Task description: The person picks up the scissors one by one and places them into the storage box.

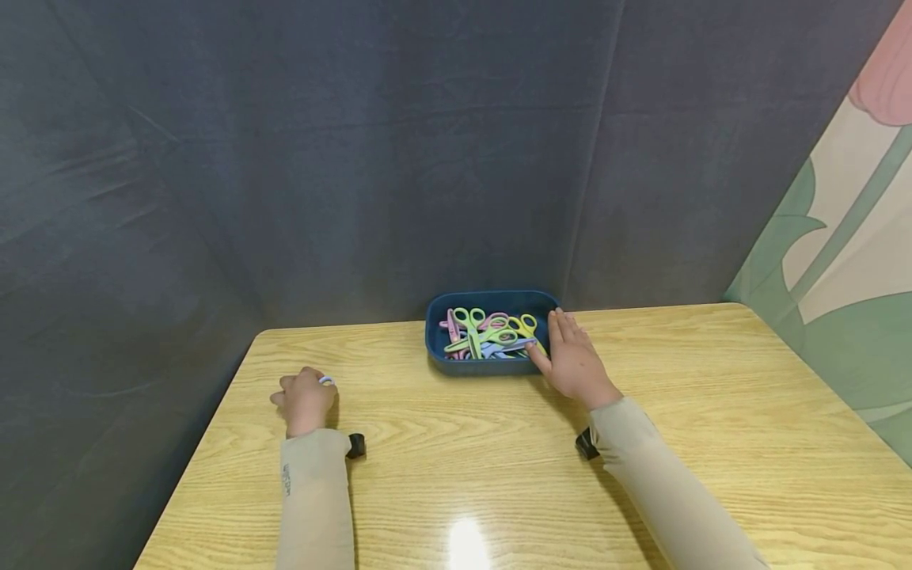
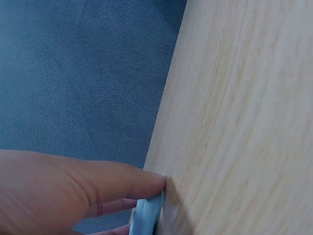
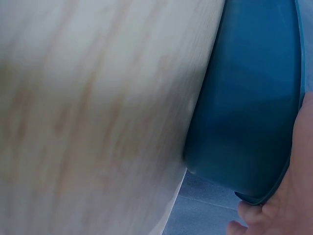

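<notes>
Near the table's left side, my left hand (image 1: pixel 305 398) pinches a pair of light blue scissors (image 1: pixel 326 380); one handle loop shows past the fingers. In the left wrist view, the thumb (image 2: pixel 142 183) presses on the blue plastic of the scissors, low at the tabletop, and most of them is hidden. My right hand (image 1: pixel 575 368) rests on the right end of a dark blue bin (image 1: pixel 445 366), fingers stretched along the rim and thumb over the front corner. Inside lie several scissors (image 1: pixel 473 336) in green, pink, yellow and blue, overlapping.
The bin stands at the back edge of a wood-grain table (image 1: pixel 442 459). Behind it rises a dark grey cloth partition (image 1: pixel 427 158). At the right is a wall with a painted flower (image 1: pixel 855 237). A black wrist strap piece (image 1: pixel 356 446) sits by the left cuff.
</notes>
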{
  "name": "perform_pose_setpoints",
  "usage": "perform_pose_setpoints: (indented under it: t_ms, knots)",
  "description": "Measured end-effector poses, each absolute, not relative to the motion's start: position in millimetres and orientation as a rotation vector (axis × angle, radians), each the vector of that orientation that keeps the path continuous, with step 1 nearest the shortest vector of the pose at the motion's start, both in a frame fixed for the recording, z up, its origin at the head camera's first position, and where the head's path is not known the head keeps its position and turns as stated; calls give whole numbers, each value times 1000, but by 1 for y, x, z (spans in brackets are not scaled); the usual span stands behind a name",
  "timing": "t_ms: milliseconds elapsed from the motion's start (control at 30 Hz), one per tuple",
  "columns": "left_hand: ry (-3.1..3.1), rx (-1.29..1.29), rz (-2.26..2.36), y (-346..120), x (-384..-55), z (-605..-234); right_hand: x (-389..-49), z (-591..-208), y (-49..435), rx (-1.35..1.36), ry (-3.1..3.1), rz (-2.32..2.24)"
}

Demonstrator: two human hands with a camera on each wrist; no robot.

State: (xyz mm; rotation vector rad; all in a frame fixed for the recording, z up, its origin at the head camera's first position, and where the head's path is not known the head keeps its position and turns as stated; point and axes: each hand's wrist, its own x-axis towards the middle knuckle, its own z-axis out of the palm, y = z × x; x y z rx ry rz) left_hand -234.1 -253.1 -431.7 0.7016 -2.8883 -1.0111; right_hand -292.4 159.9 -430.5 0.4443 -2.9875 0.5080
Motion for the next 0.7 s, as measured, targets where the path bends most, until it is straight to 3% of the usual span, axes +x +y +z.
perform_pose_setpoints:
  t_ms: [700]
  knots:
    - [-2714, 669, -1126, -255, -234, -432, -291, -430, 160, 446, -2988, 518]
